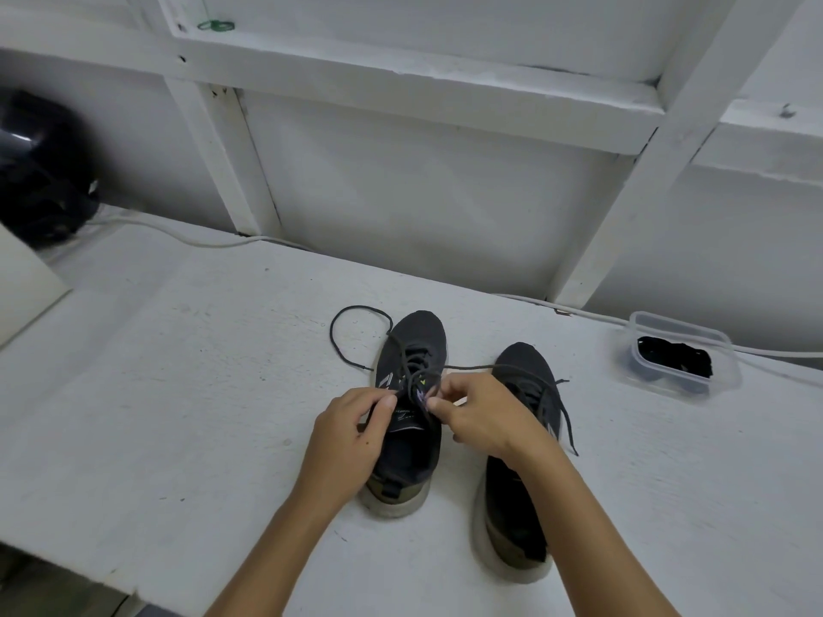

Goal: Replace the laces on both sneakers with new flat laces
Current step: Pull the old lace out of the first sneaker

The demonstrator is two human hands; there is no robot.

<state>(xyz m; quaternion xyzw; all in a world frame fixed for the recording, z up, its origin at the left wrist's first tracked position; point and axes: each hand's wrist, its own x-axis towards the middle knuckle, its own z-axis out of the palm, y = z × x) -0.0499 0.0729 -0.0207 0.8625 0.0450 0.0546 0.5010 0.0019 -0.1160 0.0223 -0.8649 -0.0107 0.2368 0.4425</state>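
Two black sneakers with pale soles stand side by side on the white table, toes pointing away from me. The left sneaker (412,349) has its thin dark lace (338,322) untied; one end loops out to the left and the other runs right toward the right sneaker (521,438). My left hand (347,438) and my right hand (481,411) meet over the left sneaker's tongue, each pinching the lace near the top eyelets. The right sneaker's lace hangs loose over its right side.
A clear plastic container (681,354) holding black laces sits at the right rear of the table. A white cable (187,238) runs along the back edge. A dark rounded object (40,171) and a pale board (22,287) lie at the far left. The white wall has framing.
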